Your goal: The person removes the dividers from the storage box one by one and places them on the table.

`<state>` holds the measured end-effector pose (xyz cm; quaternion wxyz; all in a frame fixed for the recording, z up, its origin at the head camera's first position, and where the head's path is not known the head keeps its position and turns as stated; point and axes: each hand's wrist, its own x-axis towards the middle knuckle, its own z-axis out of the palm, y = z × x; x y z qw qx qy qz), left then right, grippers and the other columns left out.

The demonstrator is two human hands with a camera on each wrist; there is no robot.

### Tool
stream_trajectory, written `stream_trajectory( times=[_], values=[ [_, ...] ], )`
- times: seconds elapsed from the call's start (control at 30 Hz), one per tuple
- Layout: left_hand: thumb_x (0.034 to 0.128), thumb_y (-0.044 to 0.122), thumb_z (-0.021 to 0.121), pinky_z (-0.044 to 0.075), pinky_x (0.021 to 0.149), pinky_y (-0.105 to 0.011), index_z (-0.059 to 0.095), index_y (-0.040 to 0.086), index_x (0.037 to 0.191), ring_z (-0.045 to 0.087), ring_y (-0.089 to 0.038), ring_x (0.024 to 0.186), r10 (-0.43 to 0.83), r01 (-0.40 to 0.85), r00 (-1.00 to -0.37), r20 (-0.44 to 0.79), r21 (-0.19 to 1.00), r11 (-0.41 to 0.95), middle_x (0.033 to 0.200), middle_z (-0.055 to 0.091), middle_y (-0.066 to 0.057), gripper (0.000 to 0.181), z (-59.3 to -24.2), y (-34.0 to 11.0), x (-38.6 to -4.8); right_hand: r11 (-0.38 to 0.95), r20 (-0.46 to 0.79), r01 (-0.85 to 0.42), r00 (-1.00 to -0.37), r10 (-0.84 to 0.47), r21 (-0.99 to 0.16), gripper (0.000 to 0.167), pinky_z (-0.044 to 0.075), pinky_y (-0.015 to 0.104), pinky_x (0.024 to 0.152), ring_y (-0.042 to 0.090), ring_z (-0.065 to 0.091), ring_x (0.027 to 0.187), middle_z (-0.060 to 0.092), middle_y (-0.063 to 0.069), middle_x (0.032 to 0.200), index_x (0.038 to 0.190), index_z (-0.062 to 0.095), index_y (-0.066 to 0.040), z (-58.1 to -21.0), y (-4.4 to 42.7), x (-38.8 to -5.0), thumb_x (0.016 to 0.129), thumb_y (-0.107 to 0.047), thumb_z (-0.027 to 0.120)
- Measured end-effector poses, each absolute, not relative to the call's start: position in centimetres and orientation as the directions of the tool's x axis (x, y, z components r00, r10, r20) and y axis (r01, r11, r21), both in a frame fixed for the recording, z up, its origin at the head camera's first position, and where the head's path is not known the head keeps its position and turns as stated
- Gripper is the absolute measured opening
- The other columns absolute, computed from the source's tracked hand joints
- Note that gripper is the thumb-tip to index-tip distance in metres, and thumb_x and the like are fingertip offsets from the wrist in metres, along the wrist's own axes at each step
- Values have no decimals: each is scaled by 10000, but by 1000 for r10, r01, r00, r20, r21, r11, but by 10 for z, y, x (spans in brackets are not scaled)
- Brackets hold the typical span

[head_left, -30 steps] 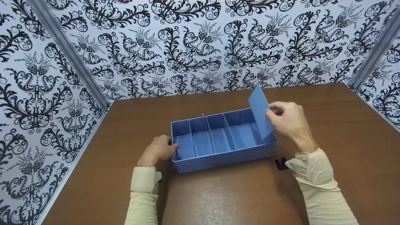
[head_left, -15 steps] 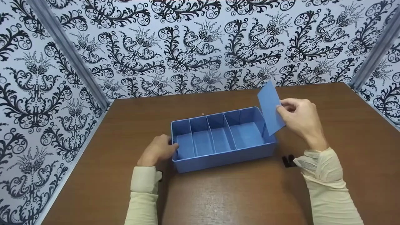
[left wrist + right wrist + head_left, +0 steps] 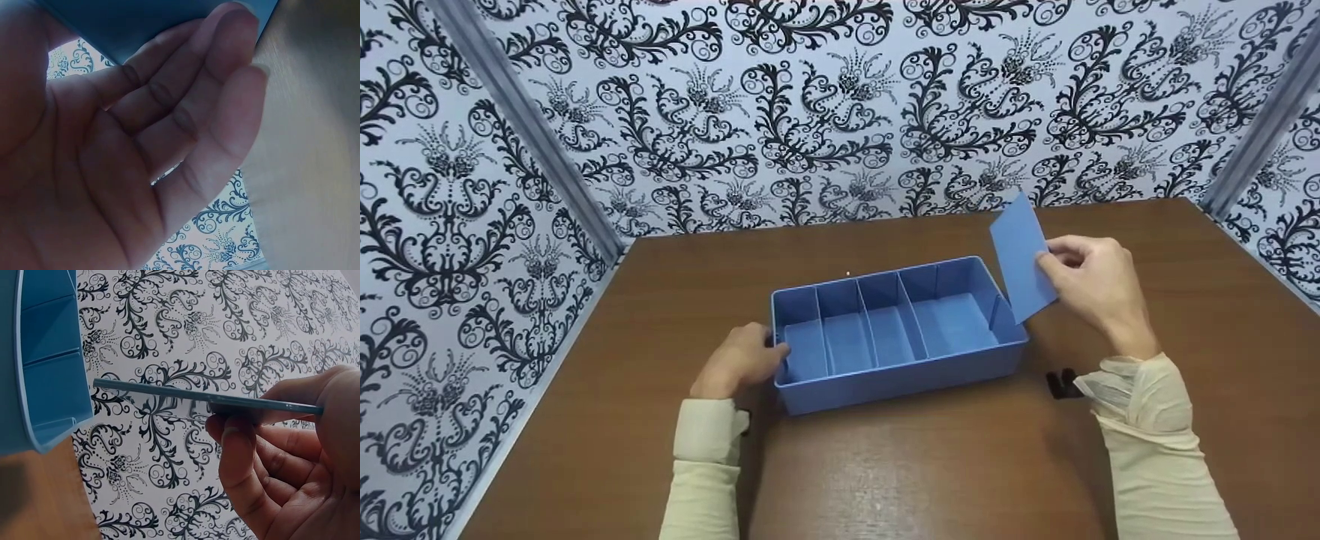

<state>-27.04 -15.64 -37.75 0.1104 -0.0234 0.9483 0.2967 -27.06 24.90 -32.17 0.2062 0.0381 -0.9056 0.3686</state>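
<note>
A blue plastic box [image 3: 900, 375] with thin upright dividers sits on the table, its right compartment wider than the others. My left hand [image 3: 740, 360] grips the box's left end wall, thumb over the rim; in the left wrist view its fingers [image 3: 163, 95] lie against the outside of the box [image 3: 135, 22]. Between thumb and fingers my right hand [image 3: 1099, 281] pinches a flat blue divider panel [image 3: 1021, 259], held tilted above the box's right end. Seen edge-on in the right wrist view, the panel [image 3: 169, 392] is apart from the box [image 3: 56, 365].
Brown wooden table [image 3: 885, 472] surrounds the box. Patterned black-and-white walls [image 3: 825, 112] close off the back and sides, with grey posts [image 3: 525, 127] at the corners. A small black piece [image 3: 1063, 384] shows beside the right wrist.
My right hand has moved right and slightly up with the divider panel, from over the wide compartment to the box's right end. The left hand and the box stay nearly still.
</note>
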Motion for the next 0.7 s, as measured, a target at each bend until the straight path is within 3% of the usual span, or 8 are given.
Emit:
stream_trajectory(
  times=[0.27, 0.5, 0.7],
  values=[
    [985, 249, 571, 482, 732, -370, 597, -30, 1273, 594, -251, 849, 36, -88, -977, -211, 549, 831, 973, 615, -128, 401, -378, -158, -272, 731, 396, -207, -914, 93, -650, 264, 411, 134, 619, -41, 556, 695, 730, 174, 926, 1071, 741, 11, -327, 254, -274, 936, -179, 616],
    [985, 248, 564, 460, 686, -348, 638, -12, 1187, 575, -230, 771, 52, -76, -975, -216, 544, 836, 815, 571, -99, 338, -378, -158, -273, 737, 399, -191, -910, 115, -649, 266, 401, 150, 632, -51, 547, 685, 733, 148, 916, 1067, 750, -15, -328, 263, -275, 931, -195, 610],
    [988, 245, 563, 471, 724, -364, 611, -24, 1249, 585, -239, 812, 52, -80, -974, -221, 549, 832, 852, 583, -108, 378, -377, -158, -272, 733, 368, -159, -920, 133, -662, 298, 408, 135, 647, -104, 541, 698, 731, 179, 983, 1098, 739, -7, -331, 275, -277, 939, -225, 611]
  ],
)
